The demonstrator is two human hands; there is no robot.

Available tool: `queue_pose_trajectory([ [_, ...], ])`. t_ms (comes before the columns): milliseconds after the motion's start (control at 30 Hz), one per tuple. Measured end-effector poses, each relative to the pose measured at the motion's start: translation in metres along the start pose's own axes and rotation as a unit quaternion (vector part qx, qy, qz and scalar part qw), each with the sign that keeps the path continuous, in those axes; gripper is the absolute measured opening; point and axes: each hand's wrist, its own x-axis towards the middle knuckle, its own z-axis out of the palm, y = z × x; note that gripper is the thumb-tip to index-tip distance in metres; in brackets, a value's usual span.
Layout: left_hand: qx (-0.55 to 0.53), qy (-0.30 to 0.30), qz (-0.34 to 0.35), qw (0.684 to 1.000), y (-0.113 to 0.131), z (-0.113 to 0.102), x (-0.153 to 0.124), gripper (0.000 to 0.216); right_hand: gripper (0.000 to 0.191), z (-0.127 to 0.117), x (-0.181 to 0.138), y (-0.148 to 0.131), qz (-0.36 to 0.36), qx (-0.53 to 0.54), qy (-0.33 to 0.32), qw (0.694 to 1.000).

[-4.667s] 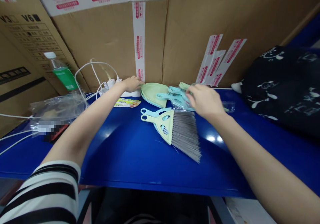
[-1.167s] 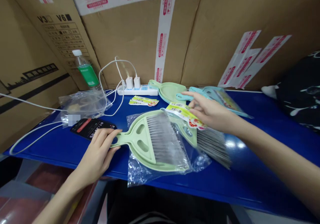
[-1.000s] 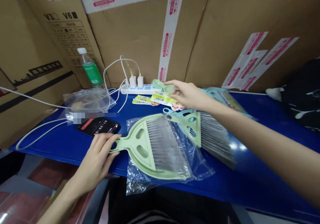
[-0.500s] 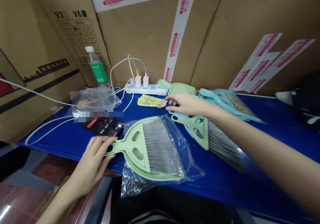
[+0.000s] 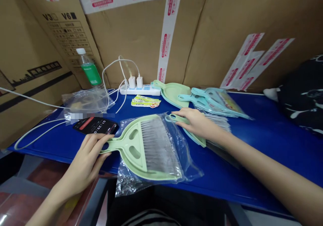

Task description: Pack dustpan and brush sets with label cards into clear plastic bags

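Note:
My left hand pinches the handle end of a light green dustpan. Nested on that dustpan is a green hand brush with grey bristles. Clear plastic bag lies around the pair; the handles stick out of it. To the right, my right hand closes over the handle of a second green hand brush, thumb on the near side. Its bristles are partly hidden behind my forearm. Blue plastic shows beneath this brush, mostly covered.
At the back lie a green dustpan and bagged blue dustpan sets. A power strip, yellow packets, phone, bottle and clear bag occupy the left. Cardboard walls the blue table.
My right hand has come back from near the yellow packets and closed on the second brush's handle. My left hand keeps its pinch. The whole view has shifted slightly.

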Motion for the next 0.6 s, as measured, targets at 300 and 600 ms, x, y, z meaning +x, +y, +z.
queue_pose_trajectory([
  [300, -0.003, -0.009, -0.006, 1.0, 0.001, 0.003, 0.006, 0.035, 0.032, 0.001, -0.004, -0.025, 0.044, -0.019, 0.005, 0.999],
  [600, 0.001, -0.005, -0.005, 1.0, -0.003, 0.002, 0.002, 0.037, 0.036, -0.002, -0.002, -0.017, 0.07, -0.027, -0.004, 0.997],
])
